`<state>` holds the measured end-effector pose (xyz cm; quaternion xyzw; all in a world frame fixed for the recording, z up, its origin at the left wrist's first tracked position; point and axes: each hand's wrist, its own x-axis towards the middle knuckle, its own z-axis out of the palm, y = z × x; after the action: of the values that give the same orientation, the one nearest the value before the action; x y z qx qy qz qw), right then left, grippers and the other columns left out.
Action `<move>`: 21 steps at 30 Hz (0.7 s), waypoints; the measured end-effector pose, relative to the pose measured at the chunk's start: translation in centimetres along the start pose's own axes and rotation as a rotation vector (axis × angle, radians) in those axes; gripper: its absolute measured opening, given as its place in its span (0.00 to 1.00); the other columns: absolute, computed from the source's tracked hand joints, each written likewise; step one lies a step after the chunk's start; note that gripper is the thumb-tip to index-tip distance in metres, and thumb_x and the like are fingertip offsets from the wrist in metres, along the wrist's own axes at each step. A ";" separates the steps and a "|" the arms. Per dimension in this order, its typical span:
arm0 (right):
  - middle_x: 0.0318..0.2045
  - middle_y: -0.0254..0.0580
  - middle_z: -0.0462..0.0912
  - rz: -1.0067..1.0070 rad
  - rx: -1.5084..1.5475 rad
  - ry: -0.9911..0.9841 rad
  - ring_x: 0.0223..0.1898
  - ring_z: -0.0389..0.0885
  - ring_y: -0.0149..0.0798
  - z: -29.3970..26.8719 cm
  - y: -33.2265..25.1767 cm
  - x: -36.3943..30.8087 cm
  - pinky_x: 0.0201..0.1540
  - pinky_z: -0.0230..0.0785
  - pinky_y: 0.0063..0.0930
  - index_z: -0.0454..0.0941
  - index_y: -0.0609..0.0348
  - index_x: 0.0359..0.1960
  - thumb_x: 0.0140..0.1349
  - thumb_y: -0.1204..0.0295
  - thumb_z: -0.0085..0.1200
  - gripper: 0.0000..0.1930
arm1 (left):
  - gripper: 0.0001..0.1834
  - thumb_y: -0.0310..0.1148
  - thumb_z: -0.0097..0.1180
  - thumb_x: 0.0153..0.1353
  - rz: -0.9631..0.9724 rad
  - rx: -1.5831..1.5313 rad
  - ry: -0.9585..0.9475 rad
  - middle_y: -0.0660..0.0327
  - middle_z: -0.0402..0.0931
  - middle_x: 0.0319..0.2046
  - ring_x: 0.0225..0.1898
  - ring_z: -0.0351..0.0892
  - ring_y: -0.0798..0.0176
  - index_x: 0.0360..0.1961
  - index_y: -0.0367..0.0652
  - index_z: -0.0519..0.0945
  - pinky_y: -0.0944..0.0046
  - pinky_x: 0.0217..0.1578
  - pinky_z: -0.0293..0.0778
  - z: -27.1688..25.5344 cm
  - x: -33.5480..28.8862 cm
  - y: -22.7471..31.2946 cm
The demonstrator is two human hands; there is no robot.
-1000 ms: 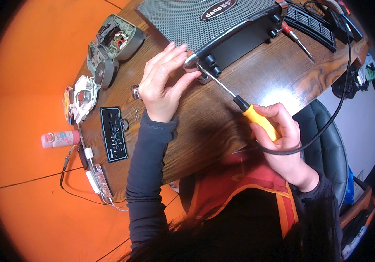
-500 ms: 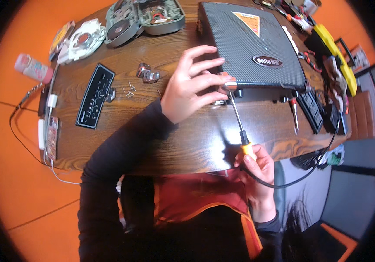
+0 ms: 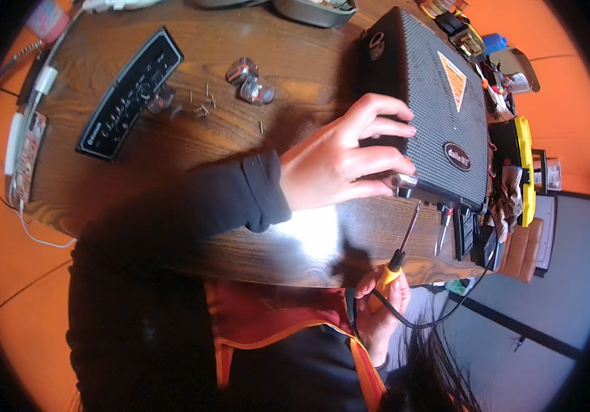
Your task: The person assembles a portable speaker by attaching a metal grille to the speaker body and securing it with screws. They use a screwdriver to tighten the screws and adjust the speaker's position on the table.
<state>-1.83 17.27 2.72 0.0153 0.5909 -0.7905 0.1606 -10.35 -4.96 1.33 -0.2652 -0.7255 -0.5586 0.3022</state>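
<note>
A black speaker (image 3: 439,117) with a grey mesh front stands tilted on the wooden table. My left hand (image 3: 350,154) is at its near left corner, thumb and forefinger closed on a shiny metal corner piece (image 3: 403,182), the other fingers over the edge. Lower down, near the table's front edge, my right hand (image 3: 384,309) grips a yellow-handled screwdriver (image 3: 392,269) with a long thin shaft. Its tip points up at the corner, a little apart from it. A black cord (image 3: 439,323) curves away from beside the handle.
Two shiny corner pieces (image 3: 256,92) and several loose screws (image 3: 202,110) lie left of the speaker. Farther left is a black control panel (image 3: 130,93). A red-handled screwdriver (image 3: 445,223) lies at the right, near a yellow-edged case (image 3: 525,172). A grey case (image 3: 319,12) sits behind.
The view has shifted and turned. My right hand has drawn back, moving the screwdriver's tip away from the metal corner piece. My left hand stays on that corner.
</note>
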 end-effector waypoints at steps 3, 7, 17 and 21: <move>0.20 0.43 0.72 -0.069 -0.118 -0.040 0.20 0.71 0.33 -0.3 0.7 0.0 0.20 0.64 0.20 0.68 0.66 0.38 0.62 0.60 0.48 0.18 | 0.17 0.21 0.67 0.39 0.015 -0.043 0.011 0.53 0.58 0.51 0.55 0.69 0.55 0.34 0.41 0.79 0.60 0.51 0.72 0.0 0.2 -0.5; 0.22 0.45 0.73 -0.122 -0.108 -0.040 0.24 0.73 0.36 -0.5 0.9 0.2 0.28 0.67 0.27 0.68 0.66 0.38 0.62 0.60 0.48 0.18 | 0.17 0.21 0.68 0.37 0.027 -0.051 0.044 0.54 0.58 0.50 0.53 0.70 0.56 0.32 0.41 0.79 0.61 0.47 0.74 0.3 0.2 -0.6; 0.28 0.47 0.80 0.015 -0.097 0.019 0.30 0.79 0.35 -0.2 -0.5 -0.3 0.36 0.73 0.26 0.70 0.65 0.46 0.59 0.76 0.52 0.13 | 0.14 0.22 0.66 0.39 0.087 0.090 -0.037 0.55 0.64 0.49 0.52 0.70 0.59 0.32 0.41 0.80 0.62 0.50 0.73 -0.5 0.6 -0.6; 0.27 0.44 0.81 -0.091 -0.344 0.090 0.27 0.79 0.33 0.1 -0.1 -1.1 0.33 0.72 0.23 0.72 0.67 0.43 0.60 0.78 0.51 0.10 | 0.17 0.23 0.67 0.41 0.030 0.111 -0.070 0.55 0.65 0.51 0.52 0.72 0.59 0.36 0.43 0.81 0.61 0.50 0.74 -0.7 0.7 -0.1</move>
<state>-0.79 17.49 3.12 -0.0040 0.7242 -0.6826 0.0984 -10.76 -5.59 1.89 -0.2782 -0.7614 -0.5031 0.2995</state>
